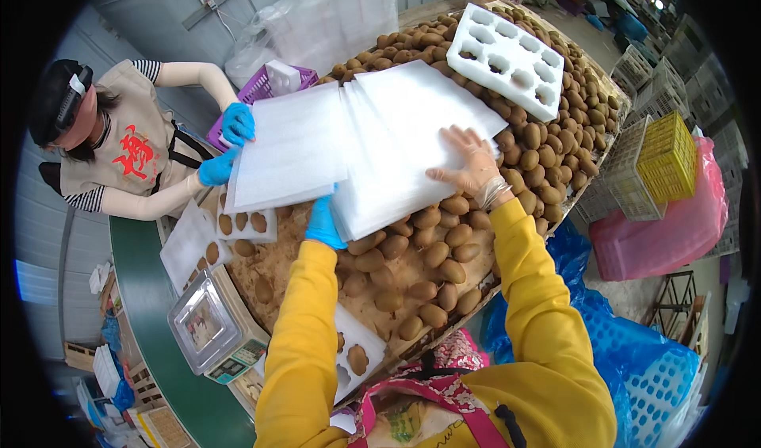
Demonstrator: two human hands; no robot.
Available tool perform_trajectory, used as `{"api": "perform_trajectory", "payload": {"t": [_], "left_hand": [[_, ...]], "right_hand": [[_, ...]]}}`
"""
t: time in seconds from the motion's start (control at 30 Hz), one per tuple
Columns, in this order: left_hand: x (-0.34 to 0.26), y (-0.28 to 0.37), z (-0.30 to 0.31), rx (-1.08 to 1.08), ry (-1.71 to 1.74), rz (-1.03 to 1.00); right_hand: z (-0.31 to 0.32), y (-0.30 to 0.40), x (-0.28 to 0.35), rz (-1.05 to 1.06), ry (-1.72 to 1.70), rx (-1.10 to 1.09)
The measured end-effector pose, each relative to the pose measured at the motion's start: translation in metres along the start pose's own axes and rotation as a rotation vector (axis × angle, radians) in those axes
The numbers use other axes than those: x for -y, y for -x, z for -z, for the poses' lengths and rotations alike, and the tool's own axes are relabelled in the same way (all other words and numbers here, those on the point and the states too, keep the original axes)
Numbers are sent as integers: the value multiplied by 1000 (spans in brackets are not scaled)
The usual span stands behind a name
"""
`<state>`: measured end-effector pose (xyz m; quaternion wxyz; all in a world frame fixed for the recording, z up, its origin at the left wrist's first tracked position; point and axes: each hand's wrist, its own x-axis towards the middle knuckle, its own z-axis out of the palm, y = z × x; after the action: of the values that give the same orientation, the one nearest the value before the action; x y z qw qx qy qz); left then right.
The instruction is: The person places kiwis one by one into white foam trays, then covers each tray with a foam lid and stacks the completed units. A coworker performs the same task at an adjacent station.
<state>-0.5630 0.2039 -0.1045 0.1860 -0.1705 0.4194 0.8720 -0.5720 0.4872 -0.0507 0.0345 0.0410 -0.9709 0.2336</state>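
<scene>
White foam sheets [404, 145] lie in a fanned stack over a heap of kiwifruit [535, 151]. My left hand [326, 219], in a blue glove, grips the near edge of the stack where two bundles meet. In a clear glove, my right hand [472, 166] rests spread on top of the sheets, at their right side. A co-worker's blue-gloved hands [229, 142] hold the far left edge of the left bundle [288, 151]. A white foam tray with round hollows [508, 62] sits tilted on the fruit beyond the stack.
A weighing scale [208, 323] stands at the left beside a green conveyor belt [142, 281]. Near me is a foam tray [362, 344] with kiwifruit. A purple basket [261, 85] is beside the co-worker. Yellow [666, 157] and white crates stand at right, by blue plastic film [600, 323].
</scene>
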Motion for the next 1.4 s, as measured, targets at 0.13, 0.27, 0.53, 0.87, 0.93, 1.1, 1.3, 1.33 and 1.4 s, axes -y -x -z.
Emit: {"api": "perform_trajectory", "payload": {"t": [0.13,0.27,0.53,0.87,0.93,1.1,1.3,1.33,1.4], "left_hand": [[21,9,-24,31,155,42],[24,13,-32,160,174,7],[24,-74,-92,152,93,32],[21,-63,-53,109,-583,82],[36,-58,-5,110,-908,-571],[19,-43,43,-365,-1391,-844],[-5,-103,31,-201,-1444,-408],[-9,-107,23,-204,-1460,-342],[-13,-115,23,-191,-1584,-265]], "right_hand": [[5,5,4,149,-126,20],[27,15,20,229,-231,-95],[51,-63,17,166,13,21],[25,-88,0,113,384,-142],[35,-63,5,161,168,-253],[-5,8,-35,-90,-530,-233],[-53,13,-8,102,159,186],[-60,12,-8,145,205,153],[-66,11,-8,169,188,94]]}}
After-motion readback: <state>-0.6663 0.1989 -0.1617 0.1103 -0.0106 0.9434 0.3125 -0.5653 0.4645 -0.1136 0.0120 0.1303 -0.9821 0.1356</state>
